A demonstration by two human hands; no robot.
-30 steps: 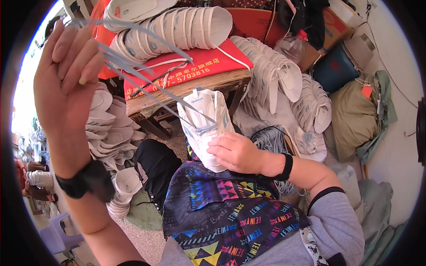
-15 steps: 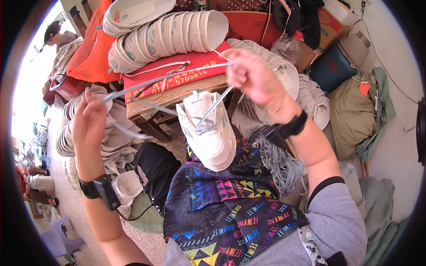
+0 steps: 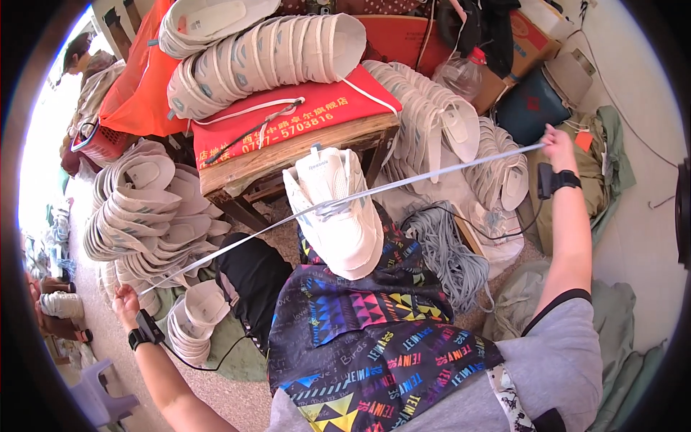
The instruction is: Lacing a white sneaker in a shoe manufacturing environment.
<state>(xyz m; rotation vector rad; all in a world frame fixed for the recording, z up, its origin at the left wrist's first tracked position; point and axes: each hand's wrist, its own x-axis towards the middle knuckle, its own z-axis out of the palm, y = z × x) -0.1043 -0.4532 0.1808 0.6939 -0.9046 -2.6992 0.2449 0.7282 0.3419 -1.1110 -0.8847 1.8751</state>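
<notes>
A white shoe (image 3: pixel 338 237) with grey trim rests on my lap over a dark patterned apron (image 3: pixel 360 338), its toe toward me. A pale grey shoelace (image 3: pixel 446 170) runs taut across the front of the shoe, out to both sides. My left hand (image 3: pixel 127 306) grips one end at the lower left, fingers closed. Far out at the right and higher up, my right hand (image 3: pixel 558 147) is closed on the other end. Lacing shows at the shoe's throat, partly hidden behind the stretched lace.
Ahead stands a wooden table (image 3: pixel 302 162) with a red cloth and stacked shoe uppers (image 3: pixel 266 65). More uppers (image 3: pixel 144 209) pile up at the left and others (image 3: pixel 425 108) at the right. A bundle of grey laces (image 3: pixel 450 252) lies right of the shoe. A person is at far left.
My hands have moved wide apart, the left down and outward, the right outward to the right. The loose, looping lace has become a straight line across the shoe.
</notes>
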